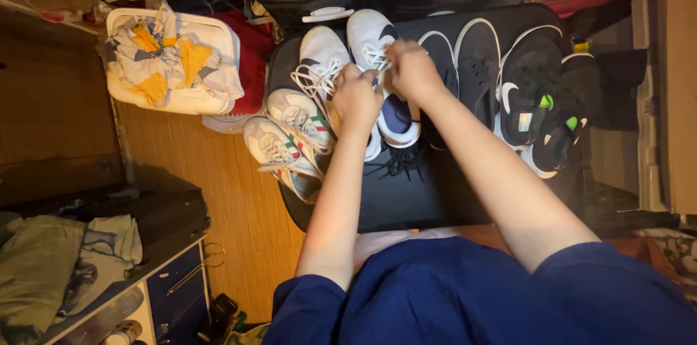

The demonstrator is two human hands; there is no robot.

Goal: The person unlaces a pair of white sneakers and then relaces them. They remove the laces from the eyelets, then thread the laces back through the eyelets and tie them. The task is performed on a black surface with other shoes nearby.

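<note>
Head view showed left hand and right hand both pinching laces on the white sneaker; beside it, its pair lay unlaced, lacing unfinished.

No packages, signs or screens show in the view. The nearest to a label are small bright green tabs on the black sneakers at about three o'clock; whether they bear any marking cannot be told.
</note>
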